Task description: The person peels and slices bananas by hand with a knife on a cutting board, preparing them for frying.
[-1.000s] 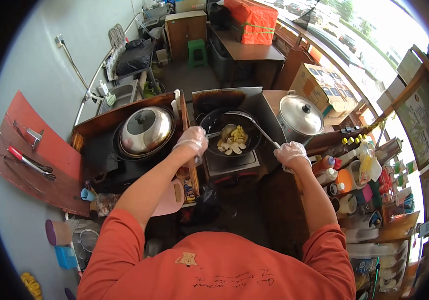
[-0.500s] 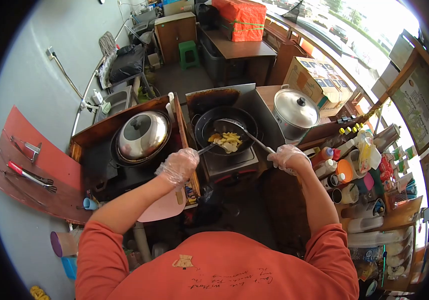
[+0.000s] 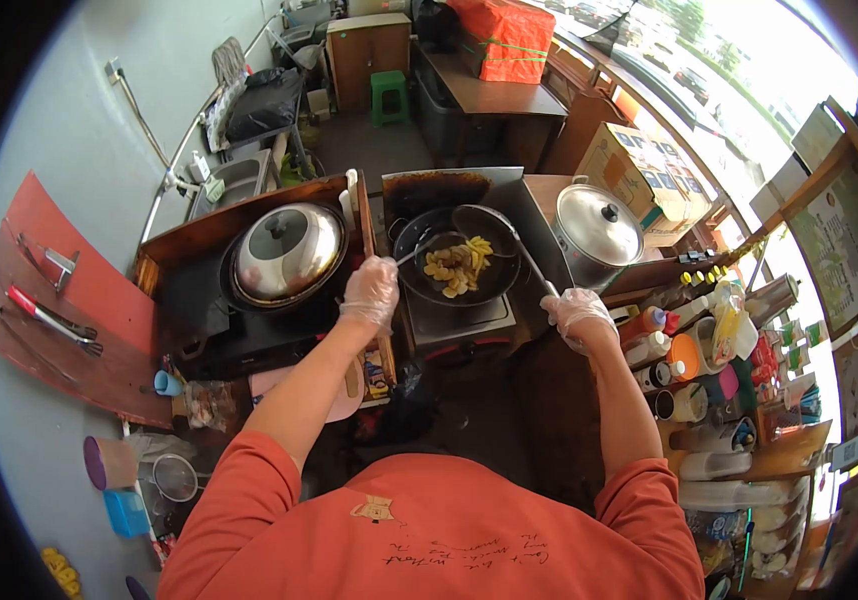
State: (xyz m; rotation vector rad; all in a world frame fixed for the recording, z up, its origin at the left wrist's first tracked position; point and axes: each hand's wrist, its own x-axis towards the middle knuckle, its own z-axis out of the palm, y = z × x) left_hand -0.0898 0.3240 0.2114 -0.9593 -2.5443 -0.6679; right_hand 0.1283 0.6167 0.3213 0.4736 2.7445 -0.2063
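Note:
A dark wok [image 3: 429, 287] sits on the stove [image 3: 461, 316] at the centre, with yellow and brown food pieces [image 3: 461, 266] in it. My left hand [image 3: 373, 289], in a clear plastic glove, is closed round a metal handle that reaches into the wok's left side. Also gloved, my right hand [image 3: 581, 315] grips the long handle of a ladle [image 3: 487, 226]. The ladle's round head is over the back right of the wok, beside the food.
On the left, a domed lid [image 3: 288, 252] covers another pan. A lidded steel pot [image 3: 598, 222] stands right of the wok's metal screen. Bottles and containers [image 3: 684, 349] crowd the right side. Tongs hang on the red panel [image 3: 69, 330] at the left.
The ladle head has moved right and back in the wok, and the food is piled differently. My left hand has risen up and slightly right. The view has shifted a little.

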